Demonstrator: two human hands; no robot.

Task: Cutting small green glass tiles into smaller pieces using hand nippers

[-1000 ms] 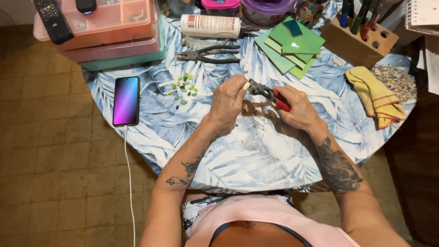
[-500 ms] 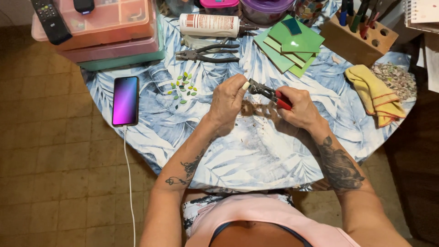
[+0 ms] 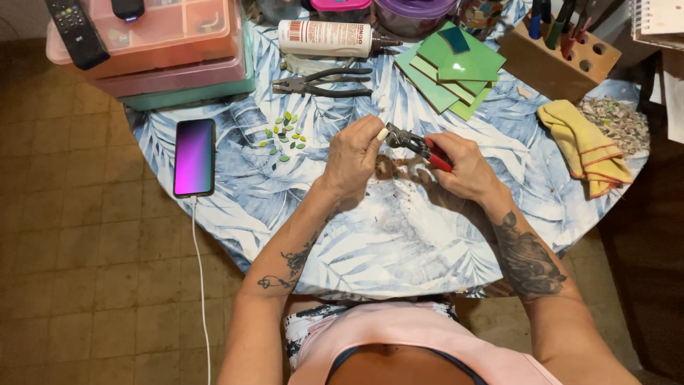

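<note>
Head cam, looking down: left hand (image 3: pixel 356 157) pinches a small pale piece (image 3: pixel 382 133) at the fingertips, right hand (image 3: pixel 467 165) grips red-handled nippers (image 3: pixel 417 145), jaws right at that piece. Brown crumbs (image 3: pixel 390 168) on the counter (image 3: pixel 399 242) just below the hands. Small green chips (image 3: pixel 283 137) near the left hand, phone (image 3: pixel 194 157) w/ lit screen further left, cable hanging off. Black pliers (image 3: pixel 320 82) & a white glue tube (image 3: pixel 324 38) up top, green tiles (image 3: pixel 449 68) beside them. Yellow cloth (image 3: pixel 584 146) far right.
</note>
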